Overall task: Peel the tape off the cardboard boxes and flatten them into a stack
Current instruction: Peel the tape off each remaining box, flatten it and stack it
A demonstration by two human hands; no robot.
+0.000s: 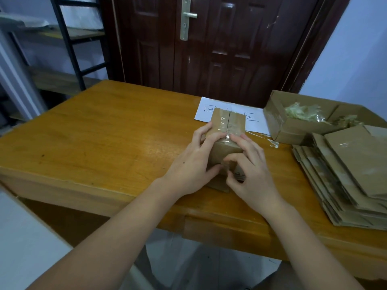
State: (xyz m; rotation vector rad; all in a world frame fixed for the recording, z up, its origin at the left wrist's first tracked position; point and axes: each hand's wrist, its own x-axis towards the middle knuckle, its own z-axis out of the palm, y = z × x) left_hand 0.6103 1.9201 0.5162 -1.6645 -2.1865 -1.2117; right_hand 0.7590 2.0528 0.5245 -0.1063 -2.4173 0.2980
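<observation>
Small taped cardboard box stands on the wooden surface, near the middle, partly over a white paper sheet with handwritten characters. Clear tape runs along the box's top seam and down the near face.

Left hand: fingers curled over the top near edge of the box, thumb against the left side of the near face; it grips the box.

Right hand: fingers rest on the top near edge; thumb and forefinger pinch together at the lower near face, where the tape end lies. Whether a tape end is actually between them cannot be told.

To the right: stack of flattened cardboard boxes on the surface. Behind it, an open cardboard box holding crumpled peeled tape. A loose strip of clear tape lies on the surface between the two boxes.

Background: dark wooden door.
</observation>
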